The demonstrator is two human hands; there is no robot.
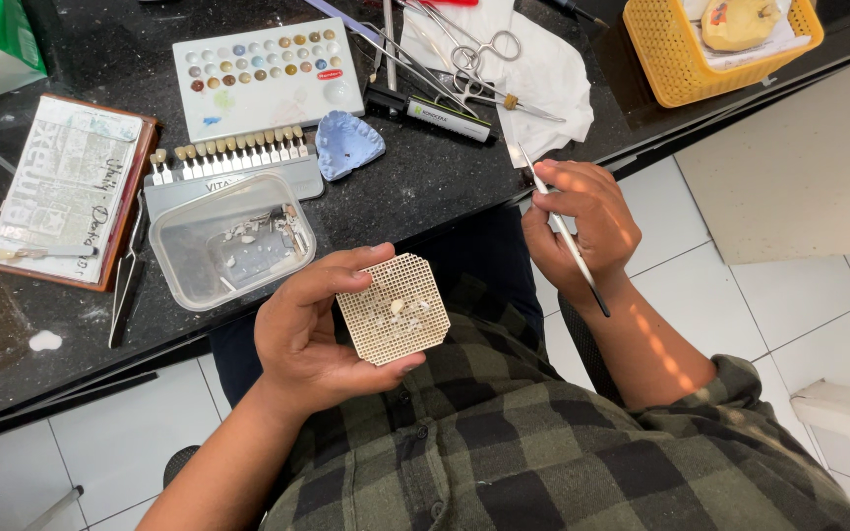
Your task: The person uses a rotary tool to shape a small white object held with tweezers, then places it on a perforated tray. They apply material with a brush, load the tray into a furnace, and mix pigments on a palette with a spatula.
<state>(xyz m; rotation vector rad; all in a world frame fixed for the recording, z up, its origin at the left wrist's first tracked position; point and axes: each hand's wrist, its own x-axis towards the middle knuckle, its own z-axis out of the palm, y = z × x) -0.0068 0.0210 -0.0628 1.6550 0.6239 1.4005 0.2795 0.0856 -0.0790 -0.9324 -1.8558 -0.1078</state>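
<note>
My left hand (pixel 307 329) holds a beige honeycomb tray (pixel 386 320) flat above my lap, thumb on its top edge. A few small tooth-like white pieces (pixel 407 307) lie on the tray. My right hand (pixel 582 231) grips a thin brush (pixel 565 234) with a white and black handle, its tip pointing up toward the counter edge. The two hands are apart, the brush to the right of the tray.
On the dark counter lie a clear plastic tub (pixel 231 241) with bits inside, a tooth shade guide (pixel 223 155), a white colour palette (pixel 268 74), a blue dental impression (pixel 348 145), scissors (pixel 479 54) on white tissue, a notebook (pixel 66 192) and a yellow basket (pixel 715 44).
</note>
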